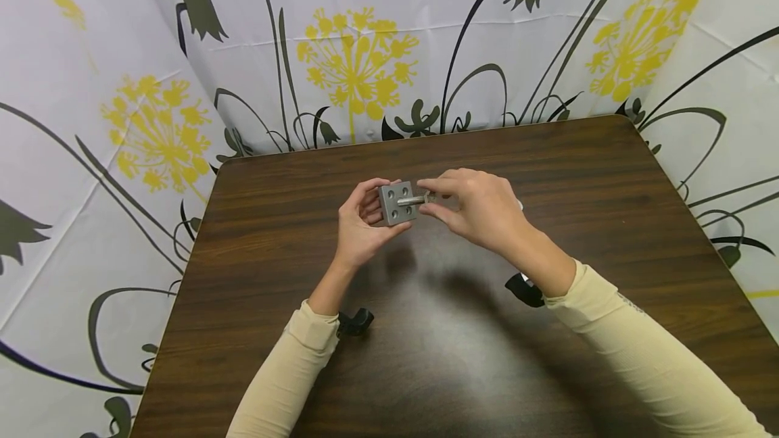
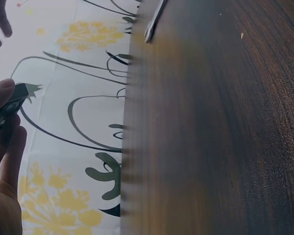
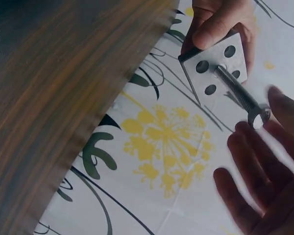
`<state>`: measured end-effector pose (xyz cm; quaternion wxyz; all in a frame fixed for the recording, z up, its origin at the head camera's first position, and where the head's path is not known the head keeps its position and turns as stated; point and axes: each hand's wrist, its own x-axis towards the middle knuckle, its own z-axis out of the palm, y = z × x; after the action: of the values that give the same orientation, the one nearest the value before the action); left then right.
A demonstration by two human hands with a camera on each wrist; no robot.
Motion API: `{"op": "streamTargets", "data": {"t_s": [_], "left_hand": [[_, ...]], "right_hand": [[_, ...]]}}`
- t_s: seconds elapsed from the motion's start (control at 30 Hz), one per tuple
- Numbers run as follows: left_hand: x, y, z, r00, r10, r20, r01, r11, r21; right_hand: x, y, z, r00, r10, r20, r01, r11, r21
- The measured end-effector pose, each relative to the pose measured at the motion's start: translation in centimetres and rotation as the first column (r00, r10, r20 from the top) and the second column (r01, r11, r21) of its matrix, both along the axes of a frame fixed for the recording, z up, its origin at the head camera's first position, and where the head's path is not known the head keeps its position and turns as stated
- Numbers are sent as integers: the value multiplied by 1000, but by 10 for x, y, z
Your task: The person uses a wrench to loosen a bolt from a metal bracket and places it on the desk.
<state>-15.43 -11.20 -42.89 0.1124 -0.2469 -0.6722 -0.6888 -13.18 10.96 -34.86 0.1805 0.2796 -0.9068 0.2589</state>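
Observation:
My left hand (image 1: 359,228) grips a small square grey metal block (image 1: 390,216), thumb along its lower edge and fingers behind it in the head view. Several round holes mark its face. A bolt (image 3: 237,90) stands out from the block's centre, its threaded shank entering there and its hex head at the outer end. Around that head are the thumb and fingers of my right hand (image 1: 481,208), spread wider than the head, with a gap at the thumb in the right wrist view. Only part of the block (image 2: 19,93) shows in the left wrist view.
Both hands are above a dark wood-grain table (image 1: 274,222). A slim metal tool (image 2: 156,20), perhaps a wrench, lies near the table edge in the left wrist view. A curtain (image 1: 255,59) with yellow and grey flowers hangs behind. Black mounts (image 1: 356,323) sit at the wrists.

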Motion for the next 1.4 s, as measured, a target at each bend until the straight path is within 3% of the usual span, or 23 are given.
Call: {"op": "streamTargets", "data": {"t_s": [0.1,0.2,0.43,0.63,0.73,0.9,1.0,1.2,1.4], "left_hand": [[4,2,8,1000,0,-7,0,1000,-1],[6,3,12,1000,2,-3,-2,1000,-6],[7,2,11,1000,2,11,-2,1000,-3],[6,2,12,1000,16,-2,-16,1000,-14],[6,2,13,1000,13,-3,-13,1000,-15],[-1,0,2,1000,4,-6,-4,1000,-3],[-6,-2,-8,1000,9,-13,-9,1000,1],[-7,-2,-11,1000,5,-19,-5,1000,9],[-6,-2,-10,1000,-1,-1,1,1000,21]], "right_hand": [[1,-1,1,994,-62,88,63,998,-8],[1,-1,2,987,-65,148,65,998,6],[0,1,1,999,43,19,-44,997,65],[1,-1,1,994,-51,101,54,998,-23],[1,-1,2,988,-57,141,61,998,-27],[1,0,1,998,18,54,-18,1000,2],[1,0,1,1000,14,21,-14,1000,4],[2,-3,1,993,-69,94,71,997,-18],[1,-1,0,999,40,5,-40,999,11]]}}
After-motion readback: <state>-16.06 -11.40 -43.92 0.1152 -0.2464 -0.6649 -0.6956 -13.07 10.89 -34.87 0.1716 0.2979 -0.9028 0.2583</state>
